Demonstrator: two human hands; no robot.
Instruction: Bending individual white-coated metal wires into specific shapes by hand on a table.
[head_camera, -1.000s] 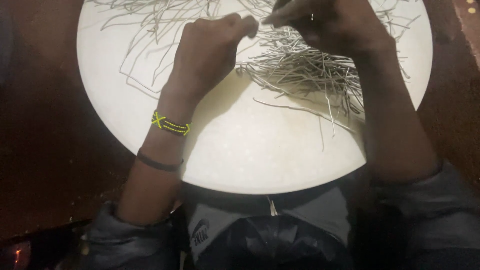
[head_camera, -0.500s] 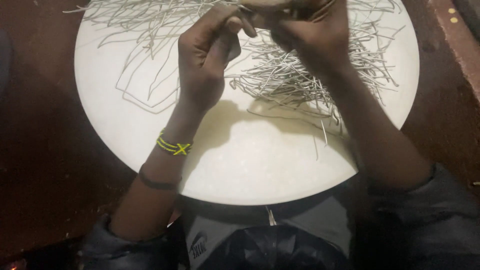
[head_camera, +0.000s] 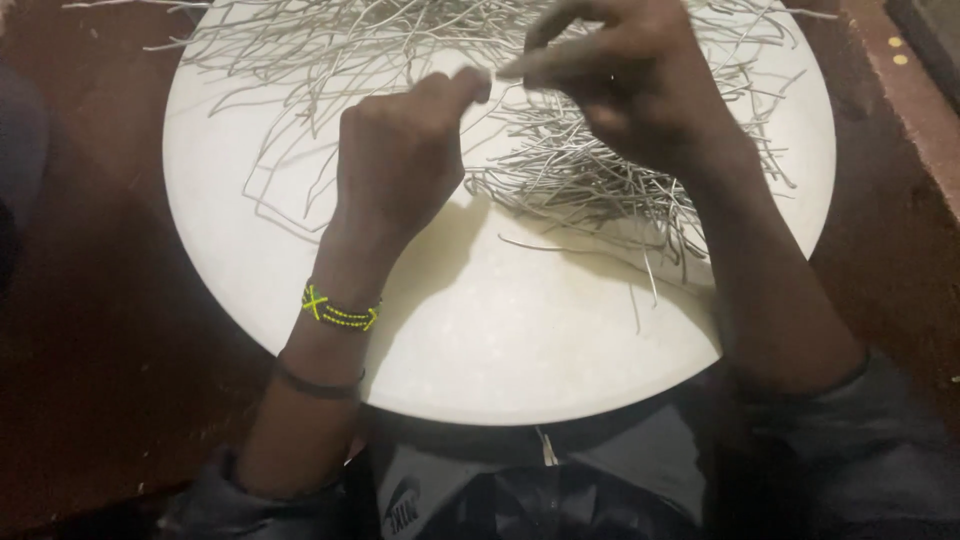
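A round white table (head_camera: 480, 350) with a smooth, faintly speckled top carried a loose heap of thin grey wires (head_camera: 560, 170), each one bent and kinked, some into long open rectangles, others into short crooked strands. The heap lay thickest over the far half and right of centre, with single strands straying toward the near edge; the near part of the top was bare.

The left hand (head_camera: 400, 160) hung above the middle of the table, curled into a loose fist with thumb and forefinger stretched to the right. The right hand (head_camera: 640, 90) was raised over the wire heap, its thumb and forefinger pressed together and pointing left, so that the fingertips of both hands almost met. Blur hid whether a wire was pinched between them, so the grip of either hand could not be told for certain.

On the left wrist sat a beaded bracelet (head_camera: 340, 308) of yellow-green with dark beads, and lower on the forearm a thin dark band (head_camera: 318, 383). Grey sleeves (head_camera: 880, 440) were pushed back from both forearms. A dark reddish-brown floor (head_camera: 90, 350) surrounded the table.
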